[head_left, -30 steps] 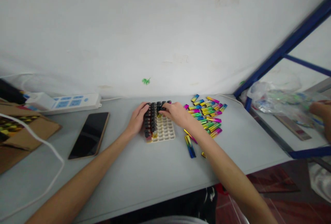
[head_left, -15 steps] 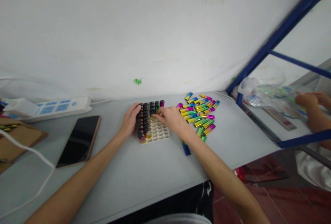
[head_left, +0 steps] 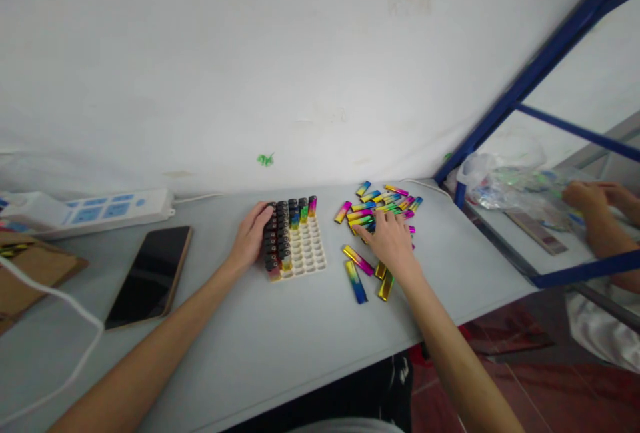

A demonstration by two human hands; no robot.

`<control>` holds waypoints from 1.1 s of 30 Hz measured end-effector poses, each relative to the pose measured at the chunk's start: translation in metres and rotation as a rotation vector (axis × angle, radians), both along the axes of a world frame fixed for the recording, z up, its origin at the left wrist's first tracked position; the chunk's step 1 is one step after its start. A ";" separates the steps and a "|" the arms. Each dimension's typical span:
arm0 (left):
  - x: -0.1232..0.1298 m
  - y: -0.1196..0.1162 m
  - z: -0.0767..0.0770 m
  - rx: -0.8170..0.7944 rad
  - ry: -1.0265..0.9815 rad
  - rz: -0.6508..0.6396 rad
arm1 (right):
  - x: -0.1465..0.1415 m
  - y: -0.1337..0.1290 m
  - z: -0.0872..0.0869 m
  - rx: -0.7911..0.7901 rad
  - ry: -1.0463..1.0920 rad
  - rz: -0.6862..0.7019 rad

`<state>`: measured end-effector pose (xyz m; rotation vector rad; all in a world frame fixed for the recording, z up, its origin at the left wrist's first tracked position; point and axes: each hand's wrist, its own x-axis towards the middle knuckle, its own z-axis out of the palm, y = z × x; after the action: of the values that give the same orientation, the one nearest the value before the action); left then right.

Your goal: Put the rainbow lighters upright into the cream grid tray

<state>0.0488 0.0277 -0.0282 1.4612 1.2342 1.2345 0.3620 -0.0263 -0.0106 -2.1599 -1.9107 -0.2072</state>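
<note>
A white tray (head_left: pixel 309 253) with rows of round holes lies on the desk. Upright black-topped lighters (head_left: pixel 283 223) with shiny coloured bodies fill its left columns and part of the back row. My left hand (head_left: pixel 249 236) is closed around the left side of the tray, its thumb over the outer lighters. To the right is a loose pile of metallic rainbow-coloured lighters (head_left: pixel 369 206) lying flat. My right hand (head_left: pixel 393 239) rests over this pile, thumb apart from the fingers, hiding several of them. A blue-and-yellow lighter (head_left: pixel 356 281) lies nearer the front.
A phone (head_left: pixel 150 276) lies on the left, in front of a white power strip (head_left: pixel 117 206). A white cable (head_left: pixel 75 303) loops past cardboard (head_left: pixel 35 273). A blue metal frame (head_left: pixel 500 113) bounds the desk's right side. Beyond it, another person's hands (head_left: pixel 595 199) are near plastic bags (head_left: pixel 520 183).
My right hand has moved right from the tray to the loose pile, uncovering lighters in the back row. Some loose ones have shifted toward the front. My left hand has stayed at the tray.
</note>
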 end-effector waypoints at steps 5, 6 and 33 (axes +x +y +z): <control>-0.001 0.000 0.000 0.026 0.017 0.000 | -0.023 0.007 0.013 -0.090 0.033 -0.023; -0.001 0.000 0.000 0.026 0.019 0.000 | -0.024 0.009 0.014 -0.106 0.063 -0.024; -0.001 -0.001 -0.005 0.049 -0.006 -0.018 | -0.062 0.016 0.014 -0.403 1.801 0.640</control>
<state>0.0478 0.0266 -0.0332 1.4994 1.1912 1.2641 0.2995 -0.0103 0.0031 -0.7676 -1.1919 1.6534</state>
